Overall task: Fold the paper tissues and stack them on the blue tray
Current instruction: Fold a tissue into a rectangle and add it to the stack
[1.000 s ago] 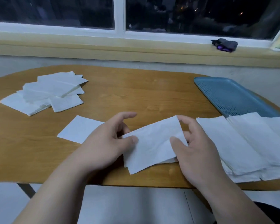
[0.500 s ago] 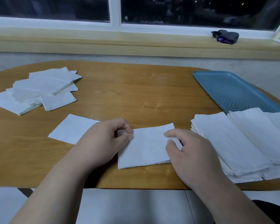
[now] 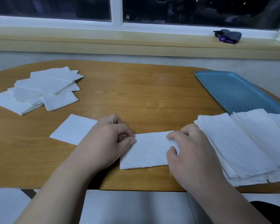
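Right at 6 o'clock on the light-brown oval wooden table, near its front edge, lies the folded white rectangular paper tissue, flat on the wood with its long sides running from 9 to 3 o'clock. The left hand is at the tissue's 9 o'clock end, fingers curled, with thumb and forefinger pinching the far-left corner of the sheet. The right hand is at the 3 o'clock end, also curled, its fingertips on the far-right corner and its thumb laid on the tissue's top face, so it grips that end.

At 2 o'clock on the table sits the blue perforated plastic tray, its visible surface bare of tissues. At 4 o'clock, just beside the right hand, rests a thick stack of unfolded white paper tissues; its far side covers the tray's near end. At 8 o'clock, partly under the left hand, one single flat white tissue sheet lies on the wood. At 10 o'clock, well apart from the hands, is a loose, overlapping pile of white tissues.

Beyond the table at 1 o'clock, a dark grey and purple bundle rests on the pale yellow window sill.
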Available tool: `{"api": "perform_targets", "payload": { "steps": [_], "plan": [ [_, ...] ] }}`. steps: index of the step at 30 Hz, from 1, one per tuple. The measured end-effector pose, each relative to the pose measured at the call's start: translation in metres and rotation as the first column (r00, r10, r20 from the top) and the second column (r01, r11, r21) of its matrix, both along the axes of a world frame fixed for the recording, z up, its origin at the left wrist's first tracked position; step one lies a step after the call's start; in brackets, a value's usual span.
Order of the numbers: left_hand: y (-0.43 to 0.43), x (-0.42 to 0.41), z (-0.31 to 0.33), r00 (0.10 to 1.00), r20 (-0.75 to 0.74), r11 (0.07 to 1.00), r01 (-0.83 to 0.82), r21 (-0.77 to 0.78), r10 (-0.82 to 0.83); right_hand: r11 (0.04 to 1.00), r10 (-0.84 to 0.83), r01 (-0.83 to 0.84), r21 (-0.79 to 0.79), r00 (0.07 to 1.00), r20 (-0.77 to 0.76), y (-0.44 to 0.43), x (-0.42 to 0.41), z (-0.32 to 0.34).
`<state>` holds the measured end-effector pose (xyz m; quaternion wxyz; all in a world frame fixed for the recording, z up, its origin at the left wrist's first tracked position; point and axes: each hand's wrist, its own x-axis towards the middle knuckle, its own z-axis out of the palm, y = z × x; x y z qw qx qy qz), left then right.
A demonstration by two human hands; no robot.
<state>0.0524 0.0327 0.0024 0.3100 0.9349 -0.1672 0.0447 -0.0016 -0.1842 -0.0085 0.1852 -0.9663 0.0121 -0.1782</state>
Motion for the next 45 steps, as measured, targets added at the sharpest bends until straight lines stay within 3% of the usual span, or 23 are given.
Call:
{"api": "perform_targets", "payload": {
  "steps": [7,11,19,22,24,26,29,34,36,38,41,45],
  "plan": [
    [0.050,-0.007,0.013,0.982,-0.071,0.982,-0.181,-0.055,0.177,0.956,0.294,-0.294,0.014,0.955,0.036,0.049,0.002,0.011],
    [0.078,-0.017,0.018,0.973,-0.067,0.972,-0.224,-0.072,0.219,0.897,0.434,-0.441,-0.038,0.893,-0.119,0.098,0.018,0.020],
    [0.120,-0.034,0.020,0.963,-0.096,0.964,-0.257,-0.066,0.250,0.880,0.401,-0.431,-0.199,0.899,-0.176,0.140,0.033,0.015],
    [0.126,-0.037,0.016,0.986,-0.084,0.989,-0.145,-0.008,0.144,0.879,0.396,-0.421,-0.221,0.906,-0.152,0.140,0.025,0.015],
    [0.126,-0.040,0.014,0.994,-0.098,0.997,-0.050,0.061,0.055,0.904,0.381,-0.399,-0.155,0.915,-0.133,0.136,0.019,0.018],
    [0.123,-0.043,0.015,0.996,-0.084,0.999,-0.007,0.054,0.012,0.944,0.328,-0.322,0.068,0.933,-0.145,0.127,0.014,0.028],
    [0.112,-0.049,0.022,1.000,-0.003,0.993,-0.031,-0.112,0.031,0.891,0.304,-0.237,0.388,0.945,-0.121,0.107,0.002,0.049],
    [0.077,-0.061,0.031,0.998,-0.056,0.879,-0.044,-0.475,0.019,0.731,0.296,-0.185,0.657,0.953,-0.060,0.075,-0.016,0.063],
    [0.061,-0.060,0.032,0.996,-0.090,0.820,-0.064,-0.569,0.016,0.722,0.325,-0.204,0.661,0.943,-0.063,0.064,-0.022,0.060],
    [0.047,-0.057,0.032,0.994,-0.113,0.805,-0.072,-0.588,0.006,0.784,0.276,-0.190,0.591,0.960,-0.057,0.053,-0.024,0.056],
    [0.031,-0.051,0.031,0.991,-0.127,0.845,-0.042,-0.533,-0.031,0.771,0.178,-0.122,0.625,0.984,-0.028,0.034,-0.020,0.049],
    [0.014,-0.045,0.028,0.983,-0.166,0.912,-0.001,-0.410,-0.073,0.841,0.083,-0.073,0.536,0.997,0.006,0.014,-0.009,0.040]
  ]
}}
